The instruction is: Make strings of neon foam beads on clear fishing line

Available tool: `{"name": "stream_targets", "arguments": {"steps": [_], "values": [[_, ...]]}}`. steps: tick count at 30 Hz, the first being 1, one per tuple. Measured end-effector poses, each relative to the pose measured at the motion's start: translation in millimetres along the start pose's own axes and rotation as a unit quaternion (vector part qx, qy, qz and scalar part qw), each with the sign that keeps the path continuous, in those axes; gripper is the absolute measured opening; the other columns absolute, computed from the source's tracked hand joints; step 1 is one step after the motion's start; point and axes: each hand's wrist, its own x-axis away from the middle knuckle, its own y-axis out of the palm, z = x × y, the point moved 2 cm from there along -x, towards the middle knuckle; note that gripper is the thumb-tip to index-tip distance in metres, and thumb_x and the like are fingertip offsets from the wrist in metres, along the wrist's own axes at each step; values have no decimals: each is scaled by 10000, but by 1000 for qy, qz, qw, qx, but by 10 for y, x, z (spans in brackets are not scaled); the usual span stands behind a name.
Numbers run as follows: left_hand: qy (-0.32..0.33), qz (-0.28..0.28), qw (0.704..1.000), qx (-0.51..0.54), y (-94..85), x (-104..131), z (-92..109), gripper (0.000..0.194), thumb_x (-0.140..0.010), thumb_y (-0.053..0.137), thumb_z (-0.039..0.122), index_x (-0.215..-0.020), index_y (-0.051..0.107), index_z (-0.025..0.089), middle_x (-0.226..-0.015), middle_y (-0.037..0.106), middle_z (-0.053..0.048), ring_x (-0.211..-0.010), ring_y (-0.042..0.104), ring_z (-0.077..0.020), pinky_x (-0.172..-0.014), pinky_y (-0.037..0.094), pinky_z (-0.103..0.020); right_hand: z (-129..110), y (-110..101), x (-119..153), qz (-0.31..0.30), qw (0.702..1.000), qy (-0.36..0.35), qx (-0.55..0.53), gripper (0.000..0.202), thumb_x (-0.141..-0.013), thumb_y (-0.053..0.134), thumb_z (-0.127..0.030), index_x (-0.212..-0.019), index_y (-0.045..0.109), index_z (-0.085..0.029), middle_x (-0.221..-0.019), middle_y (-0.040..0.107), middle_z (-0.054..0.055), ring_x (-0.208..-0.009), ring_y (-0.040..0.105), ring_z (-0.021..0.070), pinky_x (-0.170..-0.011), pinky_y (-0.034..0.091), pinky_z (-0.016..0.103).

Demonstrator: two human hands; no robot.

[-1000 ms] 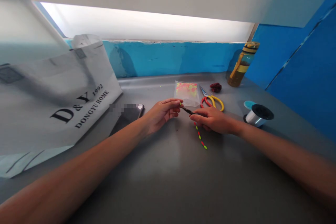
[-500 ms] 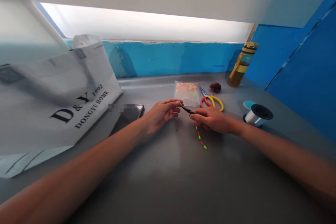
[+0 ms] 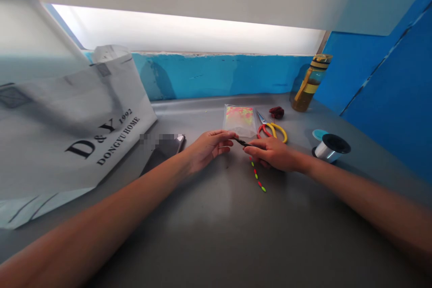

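My left hand (image 3: 215,145) pinches the far end of a short dark braided cord (image 3: 240,141) between thumb and forefinger, the other fingers curled loosely. My right hand (image 3: 270,153) grips the cord's other end; its lower fingers are partly hidden. Below the right hand a string of red and yellow-green beads (image 3: 256,175) trails down over the grey tabletop. Just behind the hands lies a clear packet of similar beads (image 3: 240,119). Next to the packet are scissors (image 3: 270,128) with one red and one yellow handle.
A spool of clear line (image 3: 327,150) and a teal disc (image 3: 319,134) are at the right. Behind stand a dark red bundle (image 3: 276,112) and a drink bottle (image 3: 308,85). A phone (image 3: 165,153) and a big white bag (image 3: 111,121) are at the left. A blue wall borders the table.
My left fingertips have shifted slightly right along the cord's end. The yellow-green bead seen at them before is now covered. My right hand is nearly still.
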Motion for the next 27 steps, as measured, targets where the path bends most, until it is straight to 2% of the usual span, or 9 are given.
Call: {"name": "stream_targets", "arguments": {"steps": [9,11,13,16,19,22,27], "values": [[-7,7,1000,-3,-5,-17,-34,150,-769,790,252,-894,776,169,-935,726,-86,-773,616,-137,-690,501,-236,19,2,-13,-6,1000,17,-6,449,-949,475,-571,-755,558,-174,-610,543,-25,-515,510,103,-518,363,244],[-8,5,1000,1,0,-18,-34,143,-780,785,259,-890,768,169,-932,725,-78,-759,615,-126,-692,498,-228,13,-4,-17,-3,999,33,-8,451,-936,485,-594,-864,614,-168,-682,596,-6,-524,535,107,-519,387,249],[-8,9,1000,8,-1,-18,-32,132,-795,775,258,-888,759,166,-942,725,-75,-749,616,-118,-691,497,-219,1,-9,-17,2,999,52,-3,497,-923,491,-619,-1061,643,-167,-767,653,20,-551,570,122,-542,421,262],[-10,19,999,33,-15,-24,-35,113,-812,761,243,-894,744,167,-963,730,-71,-757,626,-113,-689,503,-209,-11,-11,-14,18,997,71,26,618,-902,492,-663,-1235,618,-158,-856,705,69,-632,622,161,-615,458,292],[-15,32,998,50,-32,-33,-46,108,-814,760,222,-898,725,163,-959,736,-73,-747,637,-111,-689,511,-208,7,-2,-18,45,994,73,71,631,-883,508,-679,-1205,657,-157,-989,721,122,-827,663,230,-742,477,339],[-9,54,997,58,-39,-35,-53,105,-816,752,194,-902,706,154,-962,736,-77,-721,638,-101,-691,512,-205,32,-1,-24,65,990,71,107,604,-864,556,-656,-1212,663,-174,-1166,685,147,-1027,635,287,-861,467,384],[18,111,992,52,-57,-39,-50,87,-846,723,221,-878,669,160,-932,733,-69,-820,683,-130,-673,496,-208,-81,-49,32,105,981,76,145,642,-779,694,-599,-1258,632,-176,-1210,656,147,-1047,612,299,-869,460,392]]}}
